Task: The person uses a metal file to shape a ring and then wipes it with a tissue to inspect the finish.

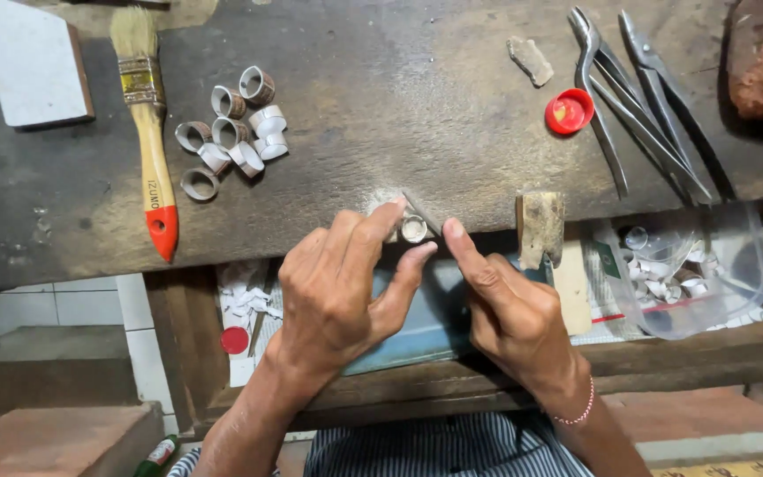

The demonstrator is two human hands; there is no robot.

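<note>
Striped cloth of the person's shirt lies lowest in the view, nearest the camera. Above it both hands reach to the front edge of the dark workbench. The left hand is closed narrow: its thumb and forefinger pinch a small silver ring, which rests against a small wooden peg at the bench edge. The right hand comes beside the ring from the right side, its forefinger stretched toward it and almost touching; I cannot tell if this hand holds some fine tool, because the fingers hide the palm side.

Right of the ring, a wooden block stands out from the same edge, and further right a clear plastic tub holds small white pieces. Left of the ring, farther back on the bench, a paintbrush with a red handle tip lies beside a heap of similar ring blanks. Far right of the ring are a red cap and several metal pliers.

I judge the step in hand is working or checking one ring on the peg. The next move calls for a firm pinch and a steady, small motion of the right fingers.
</note>
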